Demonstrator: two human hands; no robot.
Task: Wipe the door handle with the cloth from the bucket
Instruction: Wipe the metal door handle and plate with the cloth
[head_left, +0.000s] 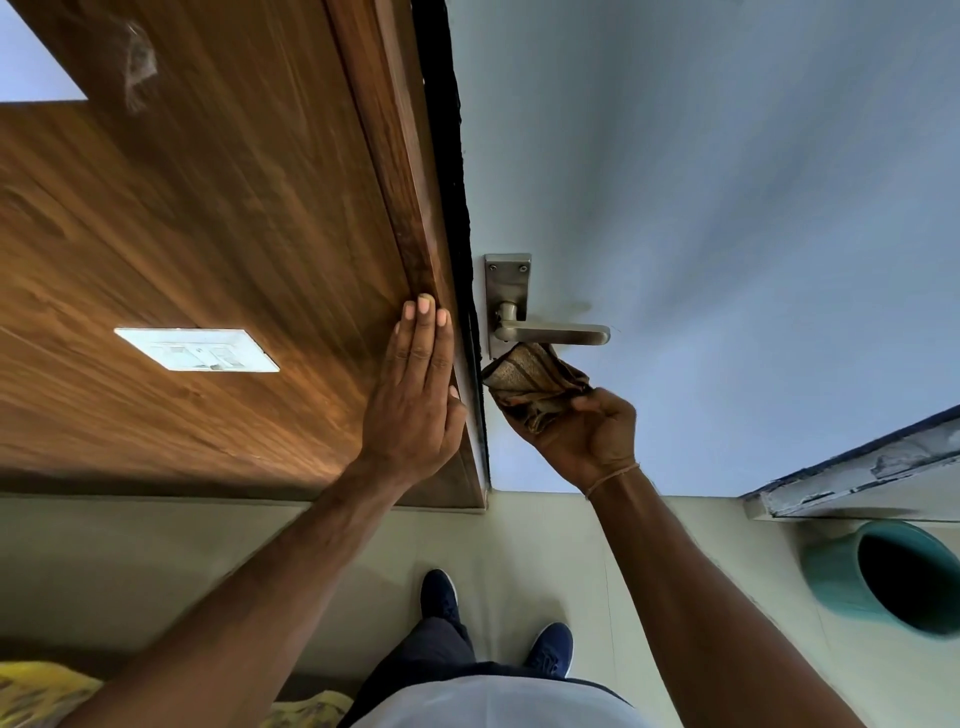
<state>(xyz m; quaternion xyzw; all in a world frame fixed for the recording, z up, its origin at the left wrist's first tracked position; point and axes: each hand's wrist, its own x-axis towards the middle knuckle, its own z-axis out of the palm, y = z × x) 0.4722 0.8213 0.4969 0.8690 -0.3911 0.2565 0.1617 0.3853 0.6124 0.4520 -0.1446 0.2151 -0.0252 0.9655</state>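
Note:
A metal lever door handle (558, 332) on its backplate sits on a pale blue door (727, 208), near the door's left edge. My right hand (582, 436) grips a brown striped cloth (535, 387), bunched up and pressed against the underside of the lever near the backplate. My left hand (415, 395) lies flat with fingers straight on the wooden door frame (234, 234), just left of the dark gap beside the door. A teal bucket (883, 577) stands on the floor at the lower right, its inside dark.
A white switch plate (197, 349) is set in the wood panel at left. My dark blue shoes (545, 649) stand on the beige floor below the handle. A worn pale ledge (857, 478) runs above the bucket. Yellow fabric (41, 691) shows at the bottom left.

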